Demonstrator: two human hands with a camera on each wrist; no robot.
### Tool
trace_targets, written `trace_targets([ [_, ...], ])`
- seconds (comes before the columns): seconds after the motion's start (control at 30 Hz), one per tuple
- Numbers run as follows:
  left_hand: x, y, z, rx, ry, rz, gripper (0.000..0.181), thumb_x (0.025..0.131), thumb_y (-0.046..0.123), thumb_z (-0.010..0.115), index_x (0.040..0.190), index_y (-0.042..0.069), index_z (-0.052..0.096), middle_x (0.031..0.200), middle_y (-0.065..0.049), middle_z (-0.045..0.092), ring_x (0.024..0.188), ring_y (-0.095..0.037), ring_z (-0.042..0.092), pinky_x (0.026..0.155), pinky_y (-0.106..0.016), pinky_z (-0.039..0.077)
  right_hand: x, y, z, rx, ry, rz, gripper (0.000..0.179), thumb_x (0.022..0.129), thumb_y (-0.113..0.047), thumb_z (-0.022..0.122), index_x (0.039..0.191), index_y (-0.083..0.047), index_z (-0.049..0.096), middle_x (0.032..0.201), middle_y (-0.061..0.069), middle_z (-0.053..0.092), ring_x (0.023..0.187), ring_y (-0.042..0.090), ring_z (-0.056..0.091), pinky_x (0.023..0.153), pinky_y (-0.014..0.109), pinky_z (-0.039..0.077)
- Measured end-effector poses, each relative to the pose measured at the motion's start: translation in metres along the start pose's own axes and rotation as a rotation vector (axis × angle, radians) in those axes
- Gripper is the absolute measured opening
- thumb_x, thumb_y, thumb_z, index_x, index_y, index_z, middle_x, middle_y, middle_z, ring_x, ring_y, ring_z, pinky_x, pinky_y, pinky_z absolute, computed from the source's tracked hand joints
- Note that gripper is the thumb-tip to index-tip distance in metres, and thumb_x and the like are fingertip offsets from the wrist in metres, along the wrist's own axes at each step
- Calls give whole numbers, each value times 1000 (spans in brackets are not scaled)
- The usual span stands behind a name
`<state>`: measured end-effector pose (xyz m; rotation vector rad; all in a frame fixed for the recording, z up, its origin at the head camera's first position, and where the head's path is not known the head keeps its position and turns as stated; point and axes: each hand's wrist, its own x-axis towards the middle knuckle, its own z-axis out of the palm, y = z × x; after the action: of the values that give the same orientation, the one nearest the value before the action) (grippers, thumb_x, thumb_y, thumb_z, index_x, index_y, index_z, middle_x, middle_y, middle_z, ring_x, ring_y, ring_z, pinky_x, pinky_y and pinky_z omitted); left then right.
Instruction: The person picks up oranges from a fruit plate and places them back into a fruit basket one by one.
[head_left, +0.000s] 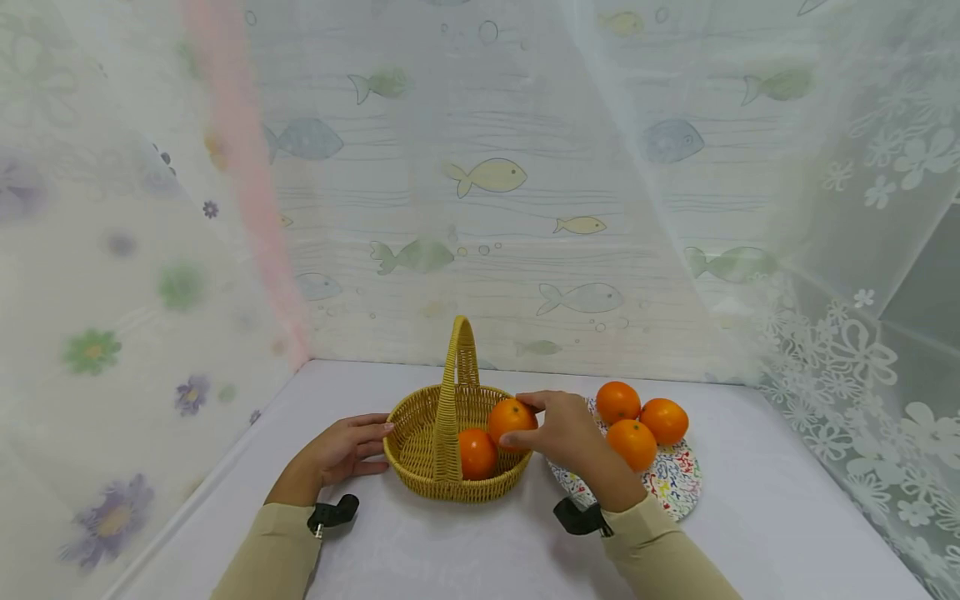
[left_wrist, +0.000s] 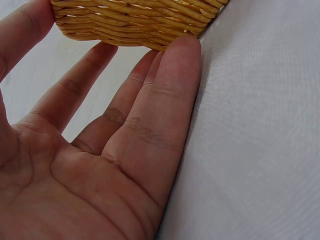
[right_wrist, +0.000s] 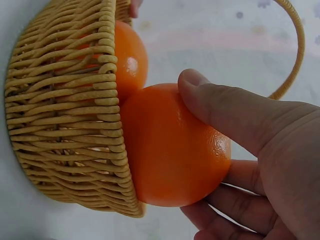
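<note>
A yellow wicker basket (head_left: 420,482) with a tall arched handle stands on the white table. My left hand (head_left: 343,450) rests its straight fingertips against the basket's left side; in the left wrist view the fingers (left_wrist: 175,85) touch the weave low down. My right hand (head_left: 566,429) holds an orange (head_left: 512,423) between thumb and fingers at the basket's right rim. In the right wrist view this held orange (right_wrist: 175,145) sits right at the rim, against another orange (right_wrist: 131,62) lying inside the basket.
Right of the basket lies a round plate (head_left: 678,483) with a colourful speckled pattern, partly behind my right forearm. Three oranges (head_left: 632,444) are grouped on it. A sheer curtain with fish prints (head_left: 491,175) hangs behind the table.
</note>
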<state>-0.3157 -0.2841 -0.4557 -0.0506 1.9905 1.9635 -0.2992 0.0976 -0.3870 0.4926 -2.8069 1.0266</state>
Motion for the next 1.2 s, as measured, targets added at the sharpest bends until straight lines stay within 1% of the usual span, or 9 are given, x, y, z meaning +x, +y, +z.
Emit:
trace_targets([
  [0.13, 0, 0, 0, 0, -3, 2, 77, 98, 36, 72, 157, 2, 37, 145, -14, 61, 118, -21, 69, 96, -46, 60, 1, 0, 3, 5, -11, -18, 69, 75, -48, 92, 134, -19, 71, 124, -4, 73, 114, 23, 64, 100, 45, 56],
  [0.37, 0, -1, 0, -3, -1, 1, 79, 98, 37, 73, 158, 1, 36, 146, -14, 60, 119, -22, 69, 96, -46, 60, 0, -1, 8, -20, -28, -22, 72, 75, -49, 91, 136, -17, 70, 132, 0, 71, 121, 25, 64, 104, 49, 54],
  [0.53, 1, -3, 0, -5, -1, -3, 79, 97, 37, 73, 158, 1, 36, 146, -14, 60, 120, -22, 69, 96, -46, 60, -1, -2, 11, -44, -50, -43, 73, 76, -49, 91, 137, -16, 69, 129, 1, 72, 112, 23, 64, 99, 47, 57],
  [0.7, 2, -5, -1, -1, 5, -7, 78, 98, 37, 72, 158, 2, 37, 145, -13, 61, 119, -22, 69, 96, -45, 61, -1, -3, 14, -50, -71, -50, 68, 76, -48, 91, 133, -17, 71, 123, 1, 73, 104, 20, 63, 95, 44, 58],
  [0.87, 3, -5, -1, -6, 23, -13, 77, 97, 36, 74, 157, 3, 39, 144, -12, 62, 117, -22, 70, 95, -45, 61, -2, -5, 16, -52, -87, -53, 68, 77, -45, 91, 134, -15, 71, 126, 4, 72, 108, 21, 64, 97, 44, 58],
  [1.03, 3, -4, -1, 0, 21, -6, 76, 97, 36, 73, 157, 3, 38, 143, -12, 63, 117, -22, 70, 95, -46, 61, -2, -7, 17, -68, -91, -61, 70, 77, -45, 92, 134, -12, 70, 130, 6, 71, 113, 24, 64, 99, 46, 57],
  [1.2, 3, -4, 0, -4, 29, -7, 76, 97, 36, 73, 156, 3, 40, 142, -12, 64, 117, -22, 70, 95, -46, 61, -1, -4, 20, -67, -95, -73, 69, 77, -44, 91, 135, -12, 70, 129, 5, 71, 112, 23, 64, 99, 45, 57],
])
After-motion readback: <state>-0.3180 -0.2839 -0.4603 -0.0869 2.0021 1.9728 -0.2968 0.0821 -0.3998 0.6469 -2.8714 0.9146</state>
